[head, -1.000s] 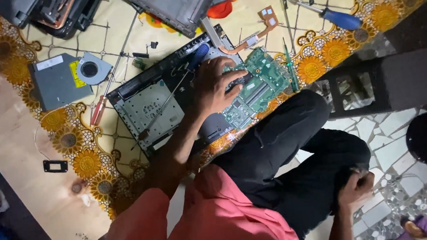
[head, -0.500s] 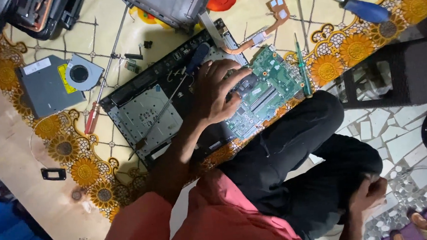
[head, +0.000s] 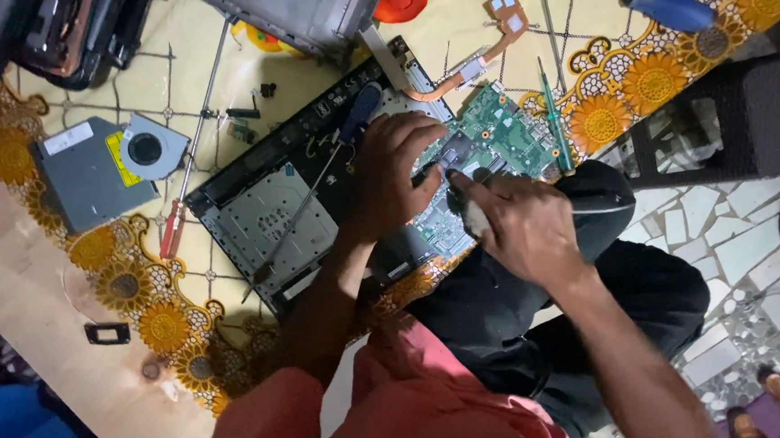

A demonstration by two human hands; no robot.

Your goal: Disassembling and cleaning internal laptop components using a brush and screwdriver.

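An opened black laptop base (head: pixel 287 153) lies on a sunflower-patterned tablecloth (head: pixel 133 289), with a green circuit board (head: pixel 511 135) at its right end. My left hand (head: pixel 387 174) lies on the board's left part, fingers bent and pressing it. My right hand (head: pixel 517 225) is at the board's near edge and pinches a small pale piece (head: pixel 473 218) against it. What that piece is I cannot make out. A blue-handled screwdriver (head: pixel 361 112) rests across the base just beyond my left hand.
A copper heat pipe (head: pixel 479 56), a thin green screwdriver (head: pixel 553 119) and a big blue-handled screwdriver (head: pixel 666 8) lie beyond the board. At left are a grey drive (head: pixel 85 179), a fan (head: pixel 147 151) and a red-handled screwdriver (head: pixel 172 228). A dark stool (head: pixel 745 116) stands right.
My right hand has come up from my knee to the near edge of the circuit board. My left hand has stayed on the board.
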